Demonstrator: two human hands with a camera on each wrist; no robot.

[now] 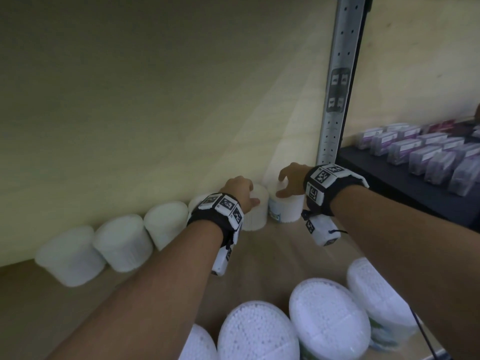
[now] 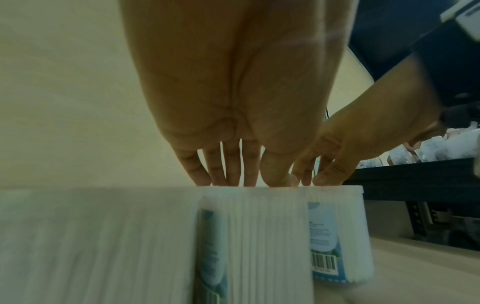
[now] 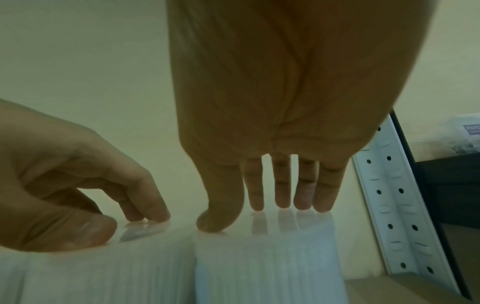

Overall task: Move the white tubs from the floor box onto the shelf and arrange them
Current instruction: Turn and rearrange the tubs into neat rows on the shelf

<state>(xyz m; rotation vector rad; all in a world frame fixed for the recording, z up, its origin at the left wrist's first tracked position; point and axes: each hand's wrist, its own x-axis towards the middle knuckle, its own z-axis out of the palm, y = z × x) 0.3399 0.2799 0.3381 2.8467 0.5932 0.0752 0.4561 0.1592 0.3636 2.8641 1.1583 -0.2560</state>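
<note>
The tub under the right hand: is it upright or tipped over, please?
Upright: the tub stands on the shelf, its flat top level under the right hand.

This looks like a shop's stock shelving. Identical white tubs [image 1: 122, 242] with barcode labels [image 2: 324, 261] line the far wall. A perforated metal upright [image 1: 335, 74] stands at right, with rows of purple packaged goods [image 1: 420, 152] on a dark shelf [image 1: 389, 183] beyond.
</note>
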